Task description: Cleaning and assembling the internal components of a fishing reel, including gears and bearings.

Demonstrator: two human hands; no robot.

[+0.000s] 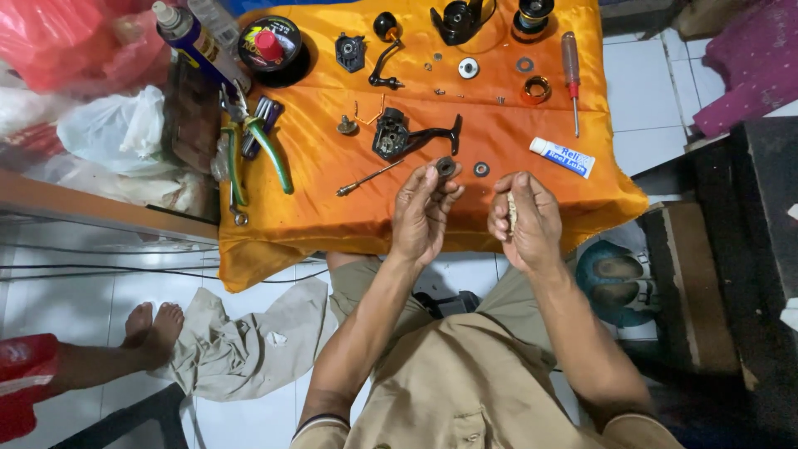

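My left hand (pixel 422 212) pinches a small dark round gear-like part (pixel 446 167) at its fingertips, just above the near edge of an orange cloth (pixel 332 199). My right hand (pixel 524 220) is closed around a small pale wad of rag or paper (pixel 512 212). Both hands hover close together over the front of the cloth. Spread on the cloth lie a black reel body with a handle arm (pixel 399 135), a thin metal shaft (pixel 368 178), a small ring (pixel 481 169) and a white tube of grease (pixel 563 156).
Further back on the cloth are green-handled pliers (pixel 258 150), a red screwdriver (pixel 571 71), a line spool (pixel 270 46), a spray can (pixel 193 41), washers and black reel parts. Plastic bags sit at left. Another person's bare feet (pixel 154 328) rest on the tiled floor beside a beige rag (pixel 249 345).
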